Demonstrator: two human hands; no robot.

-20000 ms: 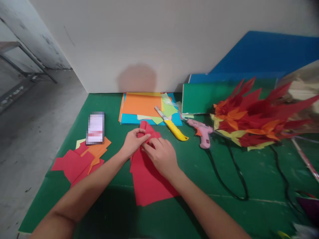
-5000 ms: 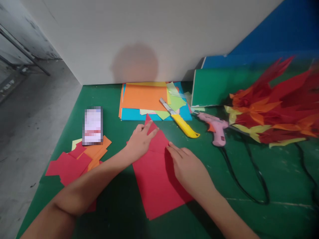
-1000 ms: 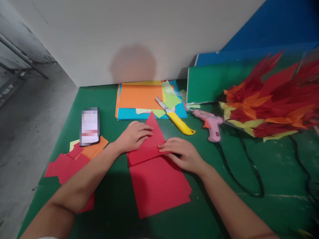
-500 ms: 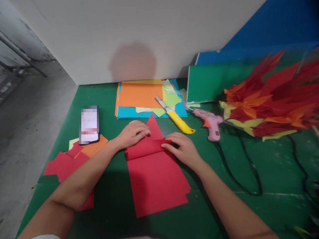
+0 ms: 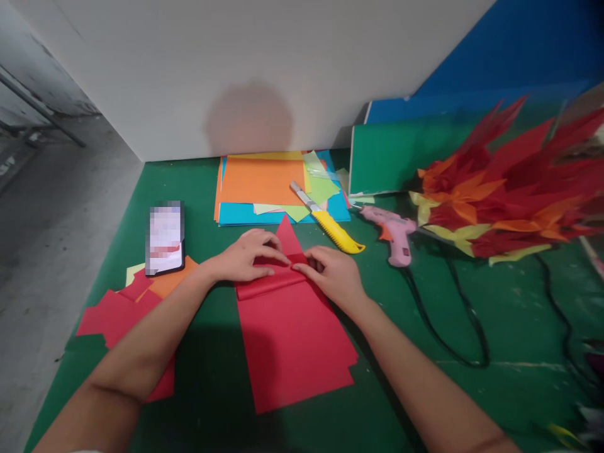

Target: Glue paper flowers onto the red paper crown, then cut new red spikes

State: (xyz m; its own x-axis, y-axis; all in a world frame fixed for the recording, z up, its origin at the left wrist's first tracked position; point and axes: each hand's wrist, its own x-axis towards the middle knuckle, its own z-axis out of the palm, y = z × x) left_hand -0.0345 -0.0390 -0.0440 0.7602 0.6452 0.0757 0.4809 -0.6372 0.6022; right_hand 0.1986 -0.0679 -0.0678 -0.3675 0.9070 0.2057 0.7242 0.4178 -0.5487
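Red paper (image 5: pixel 297 346) lies on the green table in front of me, with a pointed tip at its far end and a rolled or folded band (image 5: pixel 268 286) across its upper part. My left hand (image 5: pixel 250 255) rests on the band's left side, fingers apart, its fingertips near the middle. Thumb and fingers of my right hand (image 5: pixel 330 270) pinch the band's right part. The fingertips of both hands are close together. Beyond them a yellow cutter (image 5: pixel 337 231) lies partly on stacked coloured sheets (image 5: pixel 264 179).
A phone (image 5: pixel 165 239) and red and orange scraps (image 5: pixel 113 314) are on the left. At right are a pink glue gun (image 5: pixel 394 233) with a black cord, a green board (image 5: pixel 396 157) and red-orange paper flowers (image 5: pixel 500 195). A white panel (image 5: pixel 330 63) stands behind.
My right hand has moved slightly left and my left fingers have stretched toward it. The band looks narrower. The whole view has shifted a little.
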